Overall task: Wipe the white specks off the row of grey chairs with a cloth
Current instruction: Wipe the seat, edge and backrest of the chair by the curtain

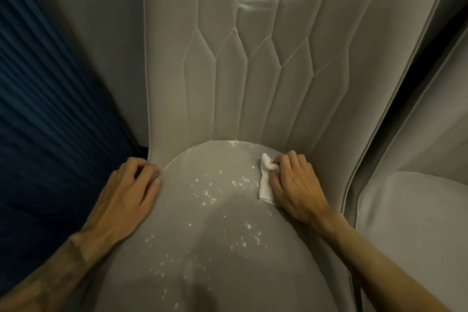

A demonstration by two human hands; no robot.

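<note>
Our forearms come up from the bottom corners of the frame onto the seat of a grey chair (pixel 202 268). Our left hand (pixel 126 192), lower left, grips the seat's left edge, fingers curled where seat meets back, thumb flat on the upholstery. Our right hand (pixel 295 185), right of centre, presses a small white cloth (pixel 265 185) to the seat, bent fingers bunching it. White specks (pixel 210 194) scatter across mid-seat, just left of the cloth. We see a pale smear (pixel 258 4) high on the quilted backrest (pixel 228 88), a second chair (pixel 417 223) at right, and blue pleated fabric (pixel 38 109) at left.
</note>
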